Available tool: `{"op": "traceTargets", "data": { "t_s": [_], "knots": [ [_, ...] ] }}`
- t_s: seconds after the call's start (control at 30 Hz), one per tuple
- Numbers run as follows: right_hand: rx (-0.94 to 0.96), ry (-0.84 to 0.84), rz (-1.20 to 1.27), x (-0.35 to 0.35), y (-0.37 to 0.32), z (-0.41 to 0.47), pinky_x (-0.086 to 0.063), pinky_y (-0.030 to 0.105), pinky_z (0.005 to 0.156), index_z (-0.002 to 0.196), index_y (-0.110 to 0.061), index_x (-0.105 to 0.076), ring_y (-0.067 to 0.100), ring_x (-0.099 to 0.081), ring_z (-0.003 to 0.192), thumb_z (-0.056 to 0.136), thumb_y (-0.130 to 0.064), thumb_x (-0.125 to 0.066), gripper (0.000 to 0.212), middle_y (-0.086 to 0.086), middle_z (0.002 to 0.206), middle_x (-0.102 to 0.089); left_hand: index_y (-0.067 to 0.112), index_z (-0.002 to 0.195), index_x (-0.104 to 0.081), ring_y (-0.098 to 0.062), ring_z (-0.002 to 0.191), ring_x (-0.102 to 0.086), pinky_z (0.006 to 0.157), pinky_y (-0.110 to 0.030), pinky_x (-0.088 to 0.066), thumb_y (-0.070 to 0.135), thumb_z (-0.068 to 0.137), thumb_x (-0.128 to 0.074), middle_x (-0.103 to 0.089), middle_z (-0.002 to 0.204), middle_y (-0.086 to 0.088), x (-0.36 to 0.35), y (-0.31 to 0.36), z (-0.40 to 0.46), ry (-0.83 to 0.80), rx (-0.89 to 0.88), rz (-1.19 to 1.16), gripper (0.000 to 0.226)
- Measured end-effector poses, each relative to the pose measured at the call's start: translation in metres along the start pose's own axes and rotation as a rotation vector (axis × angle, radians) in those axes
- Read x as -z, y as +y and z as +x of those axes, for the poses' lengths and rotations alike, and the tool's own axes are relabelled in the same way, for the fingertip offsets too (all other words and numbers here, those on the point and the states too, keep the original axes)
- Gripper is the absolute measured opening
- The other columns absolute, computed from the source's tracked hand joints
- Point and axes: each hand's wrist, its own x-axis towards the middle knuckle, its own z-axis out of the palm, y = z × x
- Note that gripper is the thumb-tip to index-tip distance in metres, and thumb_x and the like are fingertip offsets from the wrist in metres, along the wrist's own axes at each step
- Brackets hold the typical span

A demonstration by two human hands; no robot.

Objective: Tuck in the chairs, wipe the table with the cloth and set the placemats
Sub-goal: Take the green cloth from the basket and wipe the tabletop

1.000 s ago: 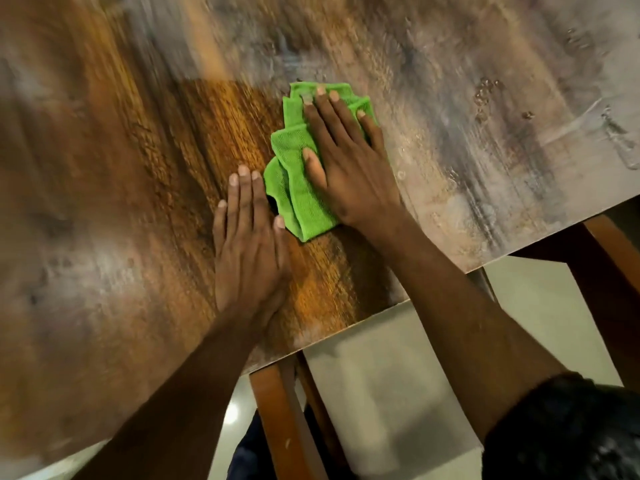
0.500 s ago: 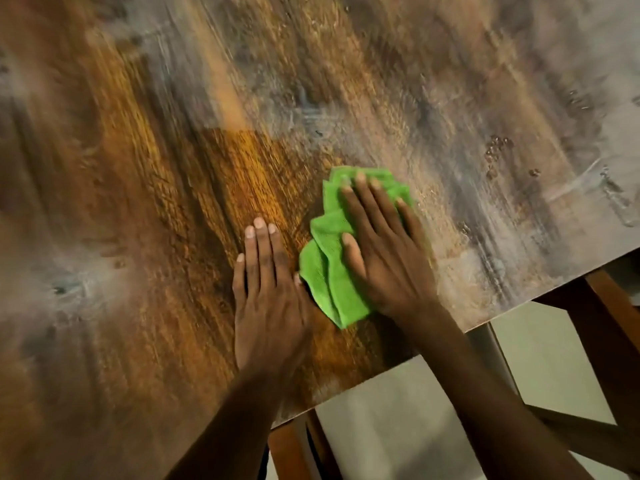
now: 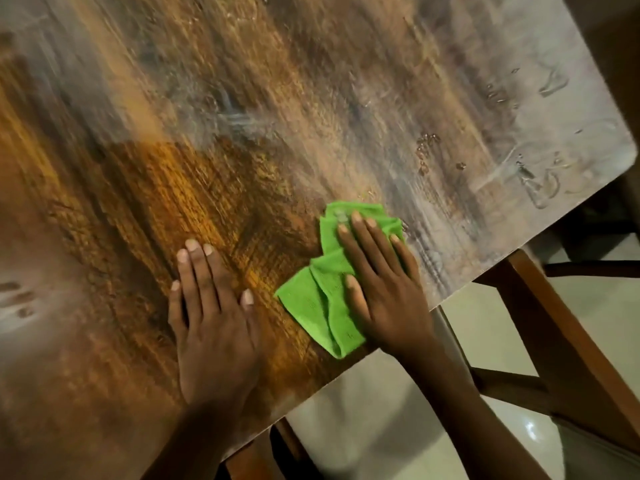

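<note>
The wooden table (image 3: 311, 98) has a streaked brown and grey top with a rounded far corner. Water droplets (image 3: 427, 147) and wet smears sit toward that corner. A crumpled green cloth (image 3: 318, 299) lies near the table's near edge, under the flat right hand (image 3: 384, 285). The left hand (image 3: 211, 327) lies flat on the bare wood just beside it.

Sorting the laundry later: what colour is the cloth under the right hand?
Bright green cloth, seen in the head view.
</note>
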Motion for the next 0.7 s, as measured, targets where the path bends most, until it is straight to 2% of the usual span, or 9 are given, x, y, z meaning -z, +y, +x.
{"op": "traceTargets", "data": {
  "t_s": [0.07,0.17,0.3,0.43,0.5,0.6,0.7],
  "knots": [
    [-0.058,-0.031,0.015,0.002,0.012,-0.024,-0.017,0.053,0.130,0.170,-0.025,-0.013,0.017,-0.004,0.165,0.111,-0.042,-0.026,0.063,-0.003,0.179,-0.005,0.004,0.171,-0.007,-0.026,0.167,-0.001,0.134,-0.048,-0.011,0.034,0.109,-0.027,-0.002,0.180,-0.013,0.000,0.002,0.000,0.010,0.001,-0.001,0.071],
    [-0.049,-0.022,-0.010,0.000,0.009,-0.008,-0.015,0.051,0.131,0.170,-0.026,-0.014,0.016,-0.004,0.165,0.110,-0.043,-0.028,0.064,-0.003,0.179,-0.006,0.004,0.170,-0.007,-0.027,0.167,-0.003,0.133,-0.050,-0.013,0.034,0.109,-0.026,-0.003,0.180,-0.014,0.000,0.002,0.001,0.029,0.000,0.002,0.071],
    [0.066,0.069,-0.060,-0.001,-0.008,0.076,-0.011,0.047,0.133,0.170,-0.025,-0.014,0.016,-0.002,0.165,0.112,-0.045,-0.028,0.063,-0.002,0.179,-0.007,0.004,0.170,-0.008,-0.027,0.167,-0.003,0.133,-0.053,-0.014,0.033,0.109,-0.028,-0.003,0.180,-0.013,-0.005,0.001,0.001,0.037,0.000,-0.023,0.071],
    [0.160,0.151,-0.087,0.004,-0.029,0.176,-0.014,0.043,0.131,0.168,-0.026,-0.025,0.015,-0.013,0.164,0.110,-0.047,-0.026,0.062,-0.001,0.177,-0.018,0.005,0.171,-0.011,-0.024,0.167,-0.003,0.133,-0.052,-0.014,0.035,0.108,-0.028,-0.004,0.180,-0.011,-0.011,-0.001,0.000,0.060,0.014,-0.047,0.071],
    [0.170,0.159,-0.091,0.005,-0.030,0.196,-0.015,0.043,0.130,0.168,-0.027,-0.027,0.014,-0.015,0.164,0.110,-0.049,-0.024,0.062,-0.002,0.177,-0.019,0.006,0.171,-0.011,-0.024,0.167,-0.003,0.132,-0.052,-0.013,0.036,0.109,-0.027,-0.005,0.180,-0.010,-0.013,-0.001,0.000,0.072,0.013,-0.049,0.071],
    [0.162,0.177,-0.054,0.002,-0.018,0.179,-0.013,0.043,0.131,0.168,-0.025,-0.026,0.015,-0.014,0.164,0.112,-0.048,-0.024,0.060,-0.001,0.177,-0.018,0.007,0.171,-0.013,-0.025,0.167,-0.006,0.130,-0.055,-0.017,0.038,0.109,-0.025,-0.008,0.180,-0.011,-0.014,-0.001,0.000,0.096,0.004,-0.052,0.071],
    [0.113,0.155,-0.016,0.000,0.008,0.123,-0.011,0.044,0.132,0.169,-0.024,-0.020,0.016,-0.008,0.165,0.114,-0.046,-0.025,0.060,0.000,0.178,-0.013,0.006,0.170,-0.014,-0.027,0.167,-0.009,0.128,-0.057,-0.020,0.039,0.108,-0.024,-0.009,0.179,-0.013,-0.014,0.000,0.000,0.118,-0.019,-0.045,0.071]
  ]
}}
